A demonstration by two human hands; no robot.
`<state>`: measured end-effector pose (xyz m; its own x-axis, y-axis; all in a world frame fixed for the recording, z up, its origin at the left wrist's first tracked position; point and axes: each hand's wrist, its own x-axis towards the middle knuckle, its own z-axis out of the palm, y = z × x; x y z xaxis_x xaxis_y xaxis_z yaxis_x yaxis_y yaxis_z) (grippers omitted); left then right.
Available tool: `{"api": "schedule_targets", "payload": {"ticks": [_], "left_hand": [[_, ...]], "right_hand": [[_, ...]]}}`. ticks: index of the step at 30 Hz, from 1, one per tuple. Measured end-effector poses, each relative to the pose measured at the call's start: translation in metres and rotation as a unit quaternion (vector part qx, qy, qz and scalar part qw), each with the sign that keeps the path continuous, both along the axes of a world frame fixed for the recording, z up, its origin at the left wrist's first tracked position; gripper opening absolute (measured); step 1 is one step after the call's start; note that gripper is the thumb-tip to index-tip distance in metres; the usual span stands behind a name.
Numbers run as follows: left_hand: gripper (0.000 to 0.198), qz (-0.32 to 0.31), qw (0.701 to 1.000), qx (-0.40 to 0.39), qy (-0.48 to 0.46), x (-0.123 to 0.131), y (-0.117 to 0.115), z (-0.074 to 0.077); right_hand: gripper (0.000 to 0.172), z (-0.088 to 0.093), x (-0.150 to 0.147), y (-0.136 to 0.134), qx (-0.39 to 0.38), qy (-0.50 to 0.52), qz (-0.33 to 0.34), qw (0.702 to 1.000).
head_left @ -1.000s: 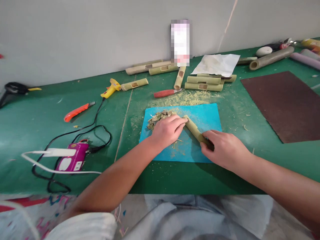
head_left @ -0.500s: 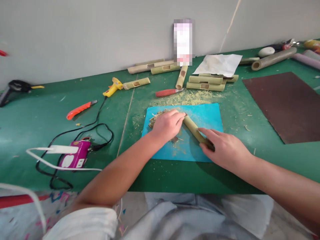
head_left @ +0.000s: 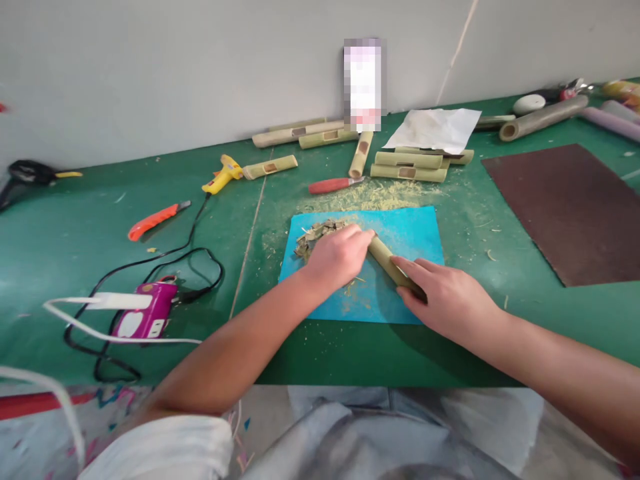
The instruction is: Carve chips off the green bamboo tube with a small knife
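Along the bamboo tube (head_left: 384,255), the right hand (head_left: 447,290) seemingly reaches farther now.

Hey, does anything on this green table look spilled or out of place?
Mainly the pale shavings: they're strewn over the green table beyond the blue sheet, near the red-handled knife, rather than contained on the sheet.

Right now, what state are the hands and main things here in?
Bamboo tube: held, slanting
Left hand: at the tube's far end, grip unclear
Right hand: gripping the near end
Blue sheet: flat, littered
Orange knife: blade out
Red-handled knife: blade bare
Yellow glue gun: lying down, power unclear
Purple power strip: apparently in use
Screen: upright, lit, blurred out
Brown board: flat
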<state>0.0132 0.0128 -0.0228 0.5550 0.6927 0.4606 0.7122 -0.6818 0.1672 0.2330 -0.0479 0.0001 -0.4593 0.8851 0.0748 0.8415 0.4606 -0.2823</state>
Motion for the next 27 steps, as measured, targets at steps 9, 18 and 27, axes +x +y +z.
{"api": "schedule_targets", "payload": {"ticks": [9, 18, 27], "left_hand": [[0.031, 0.023, 0.999, 0.021, 0.018, -0.0019, 0.0023, -0.0017], [0.032, -0.002, 1.000, 0.019, 0.004, -0.0018, -0.0007, -0.0028], [0.032, -0.020, 1.000, -0.005, 0.006, -0.0001, -0.0044, 0.0007]], "right_hand": [[0.044, -0.0002, 0.0001, -0.0011, 0.013, -0.005, 0.005, 1.000], [0.044, 0.0008, -0.0013, -0.0016, 0.007, -0.012, 0.006, 1.000], [0.047, 0.0023, -0.0011, -0.0023, -0.002, -0.017, 0.005, 1.000]]}}
